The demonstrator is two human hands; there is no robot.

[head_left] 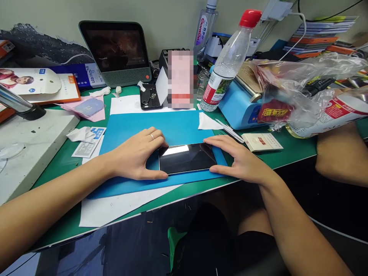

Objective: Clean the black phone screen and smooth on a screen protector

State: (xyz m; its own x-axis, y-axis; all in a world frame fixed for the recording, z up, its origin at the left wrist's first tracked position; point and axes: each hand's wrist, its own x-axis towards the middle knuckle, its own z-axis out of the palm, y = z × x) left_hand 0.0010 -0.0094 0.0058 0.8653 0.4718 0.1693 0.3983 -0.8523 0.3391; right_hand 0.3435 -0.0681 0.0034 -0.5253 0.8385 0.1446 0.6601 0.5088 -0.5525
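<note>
A smartphone (186, 159) with a dark, glossy screen lies face up on a blue mat (135, 124), its long side running left to right. Around its left end, my left hand (140, 155) grips with the thumb at the near edge and the fingers at the far edge; one finger bears a ring. My right hand (240, 158) holds the right end in the same way, thumb near and fingers far. A bright reflection crosses the upper left of the screen. White paper (115, 209) sticks out from under the mat's near side.
Behind the mat stand a tablet-like display (116, 50) and an opened phone part (151, 96). To the right are a red-capped bottle (220, 78), a blue device (240, 107), a cigarette pack (263, 142) and a tipped can (330, 115). Another person's arm (342, 153) rests at the right.
</note>
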